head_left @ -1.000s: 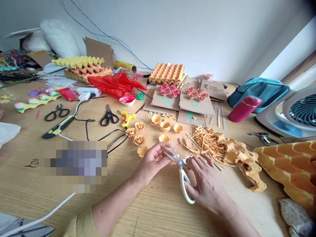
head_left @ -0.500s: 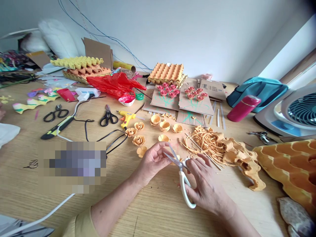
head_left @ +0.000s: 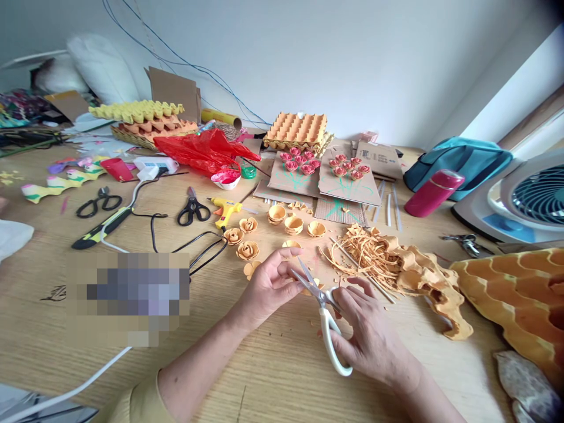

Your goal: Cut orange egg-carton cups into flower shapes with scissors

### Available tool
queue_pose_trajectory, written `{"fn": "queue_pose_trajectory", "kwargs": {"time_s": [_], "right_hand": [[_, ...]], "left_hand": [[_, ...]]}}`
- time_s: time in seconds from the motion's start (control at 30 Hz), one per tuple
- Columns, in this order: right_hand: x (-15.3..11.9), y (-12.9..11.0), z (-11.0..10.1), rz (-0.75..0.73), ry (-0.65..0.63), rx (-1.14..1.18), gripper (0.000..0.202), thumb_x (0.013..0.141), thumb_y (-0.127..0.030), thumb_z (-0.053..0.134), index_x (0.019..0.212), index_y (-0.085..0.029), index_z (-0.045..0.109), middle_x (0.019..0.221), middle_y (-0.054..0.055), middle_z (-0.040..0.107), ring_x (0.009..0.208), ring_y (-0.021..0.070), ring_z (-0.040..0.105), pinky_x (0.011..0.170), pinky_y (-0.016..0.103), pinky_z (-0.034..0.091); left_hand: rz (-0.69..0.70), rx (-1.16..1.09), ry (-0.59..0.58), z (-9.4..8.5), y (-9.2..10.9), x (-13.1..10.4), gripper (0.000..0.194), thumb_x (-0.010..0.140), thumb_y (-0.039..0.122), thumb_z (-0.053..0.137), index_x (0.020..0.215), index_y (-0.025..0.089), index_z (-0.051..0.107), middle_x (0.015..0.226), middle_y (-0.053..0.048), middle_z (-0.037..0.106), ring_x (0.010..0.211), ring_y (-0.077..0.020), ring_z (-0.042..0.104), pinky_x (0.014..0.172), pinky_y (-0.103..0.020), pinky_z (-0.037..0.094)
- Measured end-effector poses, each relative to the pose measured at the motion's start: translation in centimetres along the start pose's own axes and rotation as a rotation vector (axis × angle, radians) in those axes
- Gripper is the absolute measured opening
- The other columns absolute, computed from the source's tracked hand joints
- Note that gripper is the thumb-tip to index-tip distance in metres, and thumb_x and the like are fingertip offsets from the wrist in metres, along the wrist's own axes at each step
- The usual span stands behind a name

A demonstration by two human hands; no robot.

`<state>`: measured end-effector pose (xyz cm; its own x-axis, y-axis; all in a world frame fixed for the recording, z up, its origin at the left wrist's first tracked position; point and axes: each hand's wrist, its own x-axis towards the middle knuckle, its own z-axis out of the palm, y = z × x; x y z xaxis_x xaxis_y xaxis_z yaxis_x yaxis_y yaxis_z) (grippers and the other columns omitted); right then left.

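Observation:
My right hand (head_left: 368,332) grips white-handled scissors (head_left: 333,343), their blades slightly apart and pointing up and left. Just left of the blade tips, my left hand (head_left: 268,288) has thumb and fingers bent together in a pinch; what lies between them is too small or hidden to make out. Under the scissors an orange egg-carton piece (head_left: 315,287) shows in part. Beyond my hands stand several orange carton cups (head_left: 293,224). Rolled carton flowers (head_left: 247,251) sit to their left, and a petal-shaped piece (head_left: 251,269) is partly covered by my left hand.
Carton shreds (head_left: 368,255) and a cut carton strip (head_left: 423,276) lie at right, near a large egg tray (head_left: 511,288), a pink bottle (head_left: 434,192) and a fan (head_left: 529,194). Left are a yellow glue gun (head_left: 225,211), black scissors (head_left: 194,210) and cables. Flower-covered cardboard panels (head_left: 350,189) lie behind.
The scissor blades have drawn a little closer together. My left hand has shifted slightly to the left, and the scissors' lower handle sits slightly lower. Everything on the table stays in place.

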<state>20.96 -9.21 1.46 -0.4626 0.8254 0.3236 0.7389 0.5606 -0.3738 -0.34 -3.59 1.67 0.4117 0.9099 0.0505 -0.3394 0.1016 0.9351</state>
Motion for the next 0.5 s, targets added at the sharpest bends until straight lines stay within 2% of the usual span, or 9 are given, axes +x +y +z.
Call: {"fn": "queue_pose_trajectory", "kwargs": {"time_s": [0.23, 0.5], "right_hand": [[0.21, 0.11, -0.14, -0.003, 0.011, -0.043, 0.019, 0.079, -0.028, 0.062, 0.091, -0.023, 0.048, 0.083, 0.001, 0.057, 0.078, 0.0221, 0.054, 0.098, 0.047, 0.034], [0.22, -0.12, -0.33, -0.012, 0.003, -0.012, 0.015, 0.083, -0.03, 0.06, 0.085, -0.024, 0.047, 0.076, -0.001, 0.056, 0.071, 0.0199, 0.053, 0.096, 0.047, 0.035]], "left_hand": [[0.009, 0.154, -0.013, 0.0, 0.81, 0.03, 0.061, 0.077, 0.029, 0.079, 0.13, 0.018, 0.051, 0.082, -0.002, 0.072, 0.084, -0.0175, 0.069, 0.089, -0.034, 0.049], [0.038, 0.152, -0.014, -0.03, 0.78, 0.03, 0.066, 0.076, 0.027, 0.08, 0.135, 0.02, 0.05, 0.081, -0.002, 0.07, 0.087, -0.0198, 0.069, 0.093, -0.036, 0.049]]}}
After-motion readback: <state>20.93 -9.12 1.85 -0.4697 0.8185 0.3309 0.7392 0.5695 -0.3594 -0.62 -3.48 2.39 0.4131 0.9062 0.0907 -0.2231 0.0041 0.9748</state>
